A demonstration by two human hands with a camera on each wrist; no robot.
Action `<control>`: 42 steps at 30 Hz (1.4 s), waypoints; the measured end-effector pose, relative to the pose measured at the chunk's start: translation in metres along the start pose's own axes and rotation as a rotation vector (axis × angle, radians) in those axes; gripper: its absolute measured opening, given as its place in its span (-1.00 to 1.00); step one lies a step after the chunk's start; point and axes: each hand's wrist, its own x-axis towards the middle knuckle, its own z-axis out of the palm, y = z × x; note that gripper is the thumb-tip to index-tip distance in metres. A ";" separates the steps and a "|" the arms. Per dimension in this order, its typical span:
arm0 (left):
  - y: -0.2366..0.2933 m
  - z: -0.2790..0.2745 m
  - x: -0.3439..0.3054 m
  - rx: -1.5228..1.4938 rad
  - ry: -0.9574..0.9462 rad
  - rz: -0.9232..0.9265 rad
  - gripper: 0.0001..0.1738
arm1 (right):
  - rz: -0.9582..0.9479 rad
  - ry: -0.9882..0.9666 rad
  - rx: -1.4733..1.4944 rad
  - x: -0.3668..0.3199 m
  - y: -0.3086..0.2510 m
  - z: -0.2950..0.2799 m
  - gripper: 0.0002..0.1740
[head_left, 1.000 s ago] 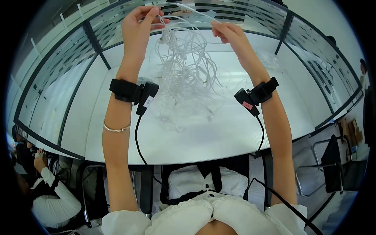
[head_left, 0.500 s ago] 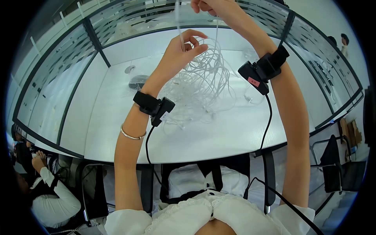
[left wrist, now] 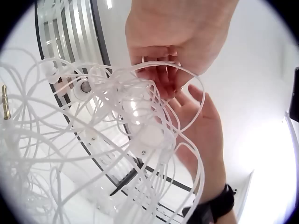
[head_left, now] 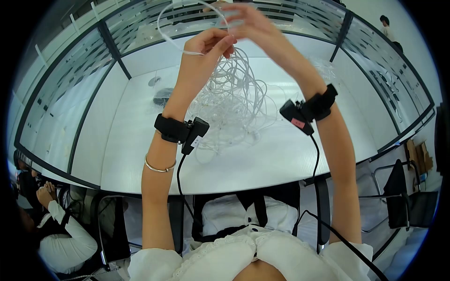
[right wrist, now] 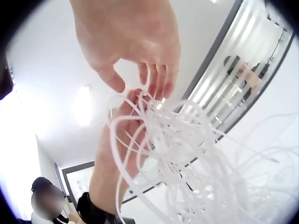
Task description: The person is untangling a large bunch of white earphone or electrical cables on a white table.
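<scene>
A tangle of white earphone cables (head_left: 239, 89) hangs below my left hand (head_left: 204, 58) and spreads down onto the white table. My left hand grips the upper strands between curled fingers and thumb. A loose loop of cable (head_left: 161, 28) arcs up over the back of that hand. My right hand (head_left: 255, 25), blurred in the head view, is right at the left fingertips. In the right wrist view the right hand (right wrist: 133, 42) has thumb and fingers spread apart. A gold plug (left wrist: 5, 102) and small round white pieces (left wrist: 84, 87) show among the strands in the left wrist view.
A low partition (head_left: 112, 42) with striped glass rings the table (head_left: 262, 164). A dark object in clear plastic (head_left: 161, 96) lies left of the tangle, and crumpled clear plastic (head_left: 323, 68) lies at the back right. Another person (head_left: 63, 229) sits at lower left.
Earlier a strand stretched between my separated hands, then the right hand rose high with it. Now the right hand is back down beside the left, its fingers spread, and a cable loop arcs over the left hand.
</scene>
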 end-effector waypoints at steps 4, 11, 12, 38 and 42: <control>-0.002 -0.006 0.002 -0.035 0.008 0.017 -0.84 | 0.096 -0.070 0.072 -0.036 0.014 0.012 -0.56; -0.010 -0.020 0.006 -0.060 0.184 0.090 -0.77 | 0.290 -0.164 -0.315 -0.067 0.030 0.008 -0.73; -0.007 -0.021 0.006 -0.067 0.206 0.082 -0.76 | 0.308 -0.165 -0.202 -0.073 0.035 0.011 -0.78; -0.027 -0.006 -0.016 0.104 -0.355 -0.317 -0.62 | 0.341 0.231 0.101 -0.088 0.045 0.017 -0.76; -0.040 -0.007 -0.025 0.310 -0.532 -0.369 -0.65 | 0.379 0.235 0.170 -0.095 0.055 0.016 -0.77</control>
